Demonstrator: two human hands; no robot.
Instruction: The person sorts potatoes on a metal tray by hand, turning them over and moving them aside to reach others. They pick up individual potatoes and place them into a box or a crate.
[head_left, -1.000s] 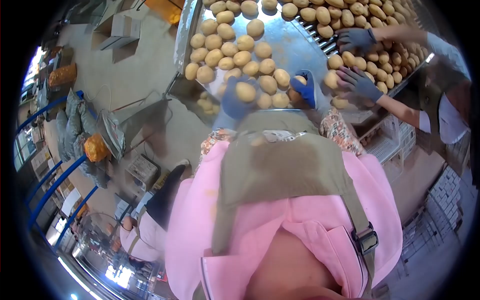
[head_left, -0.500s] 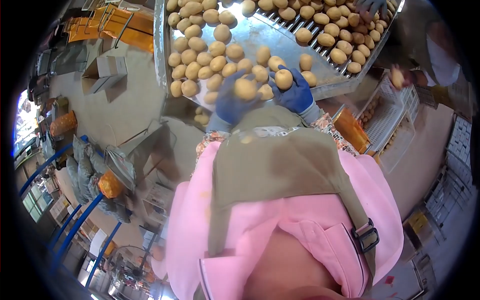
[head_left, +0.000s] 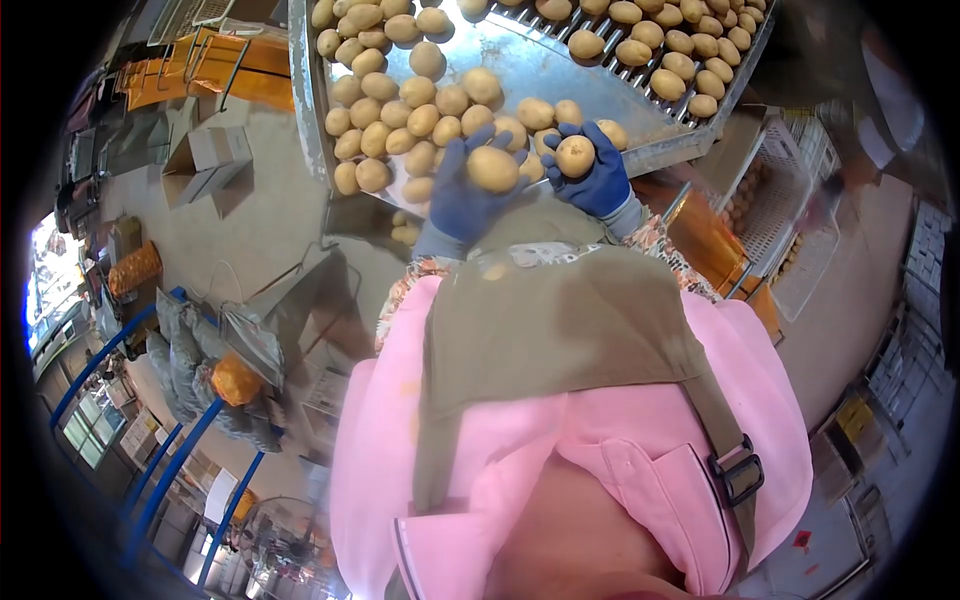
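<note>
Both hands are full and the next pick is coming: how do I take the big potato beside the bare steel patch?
Take the big potato across its shorter width, from above on the bare steel side to its right; other potatoes crowd its left. It is rounded, so curl fingers below its widest part.

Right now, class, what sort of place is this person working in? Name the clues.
Probably a potato sorting or packing shed: a steel table heaped with loose potatoes, the gloved left hand and right hand each holding one, and a filled orange sack on the floor.
</note>
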